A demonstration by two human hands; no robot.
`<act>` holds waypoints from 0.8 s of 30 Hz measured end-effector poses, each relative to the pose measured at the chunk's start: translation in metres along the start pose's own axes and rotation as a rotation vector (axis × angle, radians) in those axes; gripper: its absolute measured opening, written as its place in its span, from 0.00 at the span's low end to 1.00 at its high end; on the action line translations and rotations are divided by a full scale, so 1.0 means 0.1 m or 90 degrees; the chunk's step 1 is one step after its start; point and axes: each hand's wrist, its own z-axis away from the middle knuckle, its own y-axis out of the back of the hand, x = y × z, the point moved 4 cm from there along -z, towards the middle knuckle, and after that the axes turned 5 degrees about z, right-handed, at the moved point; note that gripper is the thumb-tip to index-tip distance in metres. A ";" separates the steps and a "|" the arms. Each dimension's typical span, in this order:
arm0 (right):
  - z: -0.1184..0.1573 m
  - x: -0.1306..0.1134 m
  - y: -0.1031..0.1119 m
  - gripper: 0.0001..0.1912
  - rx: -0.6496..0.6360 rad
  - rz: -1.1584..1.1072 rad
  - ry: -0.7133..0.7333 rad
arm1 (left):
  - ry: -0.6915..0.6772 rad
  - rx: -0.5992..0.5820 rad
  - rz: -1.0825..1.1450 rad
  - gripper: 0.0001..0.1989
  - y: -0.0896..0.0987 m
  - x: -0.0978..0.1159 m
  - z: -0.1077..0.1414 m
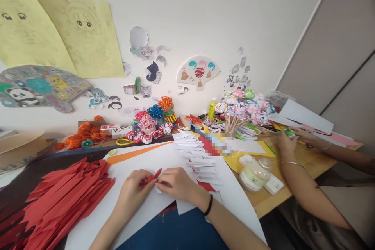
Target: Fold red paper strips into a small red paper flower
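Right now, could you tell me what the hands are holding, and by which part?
Both hands, left and right, pinch one red paper strip near its lower end.

I see my left hand [133, 189] and right hand [177, 183] meeting over a white sheet [140, 160], both pinching a small folded red paper piece [150, 178] between the fingertips. A heap of red paper strips [64, 199] lies to the near left. Just beyond my hands, a pile of white folded papers [196, 154] trails away. To the right, another person's hands [288, 140] work near a bunch of paper flowers on sticks [243, 107], with a round jar [254, 175] between us.
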 end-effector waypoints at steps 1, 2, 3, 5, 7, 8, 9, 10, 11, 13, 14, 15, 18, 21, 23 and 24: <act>-0.01 0.01 0.01 0.11 0.005 0.003 -0.007 | -0.007 0.001 -0.003 0.11 0.00 0.01 0.00; -0.01 0.01 0.02 0.11 0.011 0.008 -0.017 | -0.013 0.001 -0.008 0.11 -0.01 0.01 0.00; -0.02 0.03 0.04 0.11 0.017 0.012 -0.030 | -0.018 0.000 -0.013 0.12 -0.01 0.02 -0.01; -0.03 0.04 0.06 0.09 0.031 0.016 -0.054 | -0.026 -0.006 -0.023 0.13 -0.02 0.02 -0.02; -0.05 0.05 0.08 0.05 0.043 0.014 -0.064 | -0.030 -0.019 -0.027 0.15 -0.01 0.01 -0.03; -0.06 0.06 0.09 0.02 0.046 0.011 -0.065 | -0.033 -0.029 -0.029 0.15 -0.01 0.01 -0.03; -0.07 0.05 0.09 0.02 0.046 0.006 -0.063 | -0.039 -0.040 -0.030 0.15 0.01 0.00 -0.03; -0.08 0.05 0.08 0.03 0.042 0.000 -0.059 | -0.048 -0.052 -0.031 0.14 0.02 -0.01 -0.04; -0.09 0.04 0.08 0.04 0.036 -0.007 -0.054 | -0.061 -0.059 -0.032 0.13 0.04 -0.02 -0.03; -0.11 0.02 0.05 0.06 0.013 -0.018 -0.041 | -0.085 -0.052 -0.037 0.12 0.09 -0.02 -0.03; -0.11 0.02 0.04 0.07 0.000 -0.020 -0.036 | -0.090 -0.041 -0.044 0.13 0.11 -0.01 -0.03; -0.11 0.02 0.02 0.07 -0.010 -0.019 -0.033 | -0.090 -0.028 -0.056 0.13 0.12 -0.01 -0.03; -0.11 0.04 -0.02 0.08 -0.028 -0.013 -0.034 | -0.084 -0.009 -0.101 0.12 0.09 0.03 -0.01; -0.10 0.07 -0.05 0.09 -0.031 -0.006 -0.033 | -0.078 -0.026 -0.128 0.11 0.01 0.06 0.00; -0.09 0.08 -0.07 0.09 -0.029 -0.006 -0.032 | -0.060 -0.033 -0.143 0.10 -0.03 0.07 0.01; -0.08 0.09 -0.07 0.09 -0.029 -0.006 -0.031 | -0.049 -0.033 -0.152 0.10 -0.04 0.07 0.01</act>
